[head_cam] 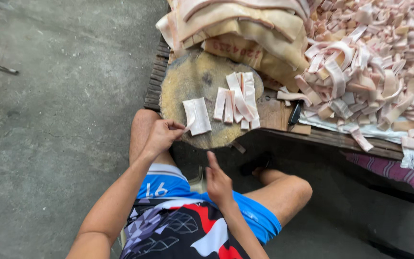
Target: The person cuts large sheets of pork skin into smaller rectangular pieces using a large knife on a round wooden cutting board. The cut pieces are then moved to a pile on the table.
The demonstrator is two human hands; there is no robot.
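Your round cutting block (195, 79) sits at the near left corner of the wooden bench (276, 112), with bare concrete floor (49, 120) open to your left and heaped strips (374, 62) crowding the right. Your left hand (161, 136) pinches the near corner of a pale strip (197, 116) with fingers closed on it, while your right hand (218, 182) hovers empty, fingers loosely extended. The strip lies flat on the block, its long axis pointing away from you.

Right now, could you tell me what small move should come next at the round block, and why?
Probably bring the right hand, empty and off the round block, to the dark-handled tool: the left hand already pinches the pale slab.
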